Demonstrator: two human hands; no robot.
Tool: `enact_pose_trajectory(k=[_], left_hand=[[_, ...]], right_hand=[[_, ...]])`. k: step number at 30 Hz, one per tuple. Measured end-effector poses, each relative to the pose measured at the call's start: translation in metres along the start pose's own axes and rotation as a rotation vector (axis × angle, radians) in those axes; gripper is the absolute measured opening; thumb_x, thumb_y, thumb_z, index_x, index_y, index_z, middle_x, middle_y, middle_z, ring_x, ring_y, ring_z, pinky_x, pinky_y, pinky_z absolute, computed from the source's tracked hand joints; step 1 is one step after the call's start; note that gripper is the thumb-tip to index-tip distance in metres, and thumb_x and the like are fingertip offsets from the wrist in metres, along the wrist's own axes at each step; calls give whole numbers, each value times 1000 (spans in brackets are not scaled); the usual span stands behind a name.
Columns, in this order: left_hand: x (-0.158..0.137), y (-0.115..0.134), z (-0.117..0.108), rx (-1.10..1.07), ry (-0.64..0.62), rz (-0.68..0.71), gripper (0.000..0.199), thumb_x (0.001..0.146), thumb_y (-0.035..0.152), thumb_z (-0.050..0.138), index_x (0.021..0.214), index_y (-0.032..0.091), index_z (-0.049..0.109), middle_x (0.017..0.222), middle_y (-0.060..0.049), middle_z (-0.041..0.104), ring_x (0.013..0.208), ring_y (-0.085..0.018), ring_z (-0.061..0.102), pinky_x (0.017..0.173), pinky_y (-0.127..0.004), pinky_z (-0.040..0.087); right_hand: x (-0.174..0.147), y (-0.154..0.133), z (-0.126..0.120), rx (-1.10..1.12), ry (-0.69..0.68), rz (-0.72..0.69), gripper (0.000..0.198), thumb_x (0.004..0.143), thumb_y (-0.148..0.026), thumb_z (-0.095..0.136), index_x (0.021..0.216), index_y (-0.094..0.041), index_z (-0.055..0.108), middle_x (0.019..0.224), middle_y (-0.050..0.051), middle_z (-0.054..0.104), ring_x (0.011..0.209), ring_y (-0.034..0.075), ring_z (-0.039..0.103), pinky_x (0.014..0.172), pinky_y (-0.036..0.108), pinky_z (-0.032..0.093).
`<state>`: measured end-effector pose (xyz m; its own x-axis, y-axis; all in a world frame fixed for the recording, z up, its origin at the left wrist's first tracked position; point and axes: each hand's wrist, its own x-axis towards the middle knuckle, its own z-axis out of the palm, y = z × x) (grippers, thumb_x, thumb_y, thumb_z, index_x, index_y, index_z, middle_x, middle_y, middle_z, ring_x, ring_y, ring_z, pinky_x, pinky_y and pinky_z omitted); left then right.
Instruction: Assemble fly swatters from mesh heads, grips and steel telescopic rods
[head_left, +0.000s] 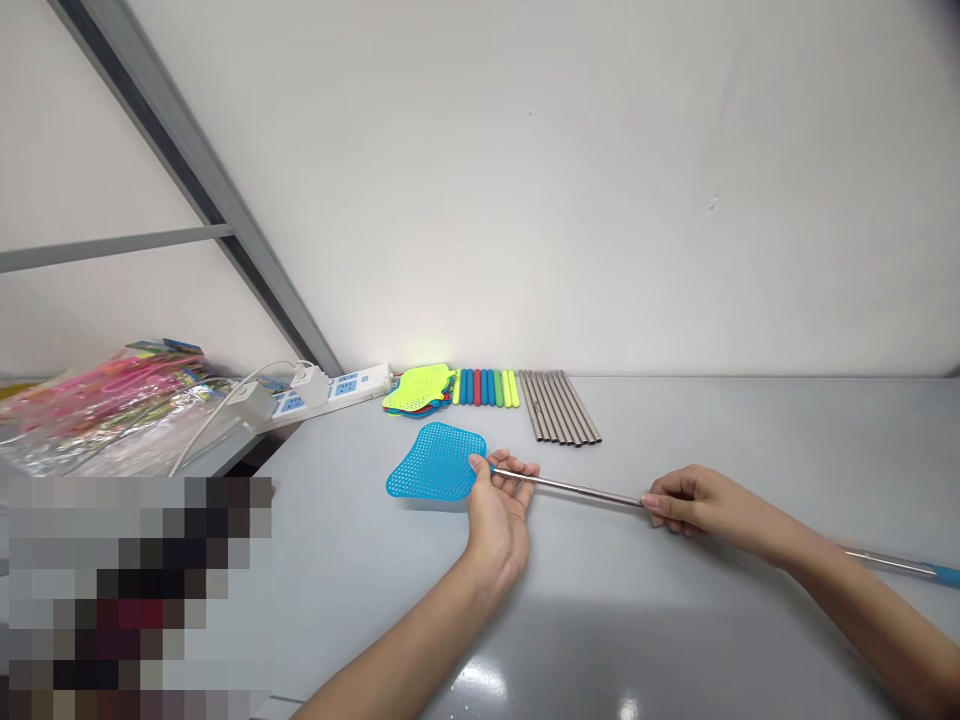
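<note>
My left hand (pixel 501 515) grips a fly swatter at the neck, where its blue perforated head (pixel 436 463) meets a thin metal rod (pixel 581 490). The thumb lies on top of the neck and the other fingers sit behind it. Farther along, my right hand (pixel 686 500) pinches the rod between thumb and fingers. Past my right forearm, a metal rod section (pixel 889 561) with a blue end (pixel 946 576) shows in line with the held rod. The forearm hides the stretch between, so I cannot tell whether they are one piece.
By the wall lie stacked swatter heads (pixel 421 388), yellow-green on top, a row of coloured grips (pixel 484 388) and several metal tubes (pixel 559 408). At left are a power strip (pixel 337 393) with plugged-in adapters and clear plastic bags (pixel 127 400). Pixelation covers the lower left.
</note>
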<state>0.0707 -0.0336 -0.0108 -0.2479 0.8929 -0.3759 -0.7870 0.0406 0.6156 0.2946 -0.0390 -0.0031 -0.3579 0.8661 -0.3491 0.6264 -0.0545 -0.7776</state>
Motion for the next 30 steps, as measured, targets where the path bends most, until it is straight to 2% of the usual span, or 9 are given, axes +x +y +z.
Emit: enact_pose_trajectory(k=[3,6,10,14,16,24,28,30], left_hand=[[-1,-5,-2,-1,-5,4,31,87,33,32,69,14,48,56,-2,52,56,-12,57,73,-32,49],[-4,-8,-3,-7,-24,27,32,87,34,32,67,15,48,55,-1,52,56,-12,57,74,-32,48],[-10,-12,-3,-22,-45,44,34,86,36,32,65,15,48,54,-1,52,56,-12,57,76,-33,47],[-14,-15,-5,-23,-63,25,34,86,36,34,65,15,49,52,-1,52,54,-12,56,75,-34,48],[-14,-15,-6,-12,-69,16,34,86,37,34,64,15,49,51,-1,52,54,-12,56,74,-34,48],[-11,-6,2,-9,-86,-24,30,86,33,35,69,14,49,58,-2,53,59,-13,58,75,-33,49],[-6,-3,4,-26,-44,-58,30,86,32,33,70,13,49,60,-4,53,60,-13,59,73,-32,51],[-3,-1,4,-40,-15,-61,30,87,32,32,69,13,48,60,-4,53,59,-13,58,71,-31,51]], right_hand=[[2,3,5,-84,67,8,35,78,-43,41,60,-16,51,57,-1,42,51,9,33,49,23,25],[4,4,8,-58,49,40,35,79,-43,39,57,-16,46,53,-3,34,48,8,26,47,23,20],[3,3,8,99,-94,82,37,79,-44,40,56,-16,43,50,-5,29,46,7,20,45,22,17],[-1,3,9,322,-310,194,36,78,-49,41,62,-16,45,45,-8,23,41,6,14,40,21,10],[-2,3,11,399,-361,204,35,77,-50,42,65,-17,46,45,-8,22,40,5,11,38,21,9],[-6,-9,3,323,-280,89,38,79,-51,42,82,-15,54,48,-7,33,41,5,20,39,18,18],[-6,-8,-6,222,-258,74,35,73,-48,54,89,-16,50,58,-2,49,45,5,30,39,17,23],[-5,-4,-10,195,-246,77,34,71,-47,57,85,-16,49,61,-1,52,45,5,33,40,18,24]])
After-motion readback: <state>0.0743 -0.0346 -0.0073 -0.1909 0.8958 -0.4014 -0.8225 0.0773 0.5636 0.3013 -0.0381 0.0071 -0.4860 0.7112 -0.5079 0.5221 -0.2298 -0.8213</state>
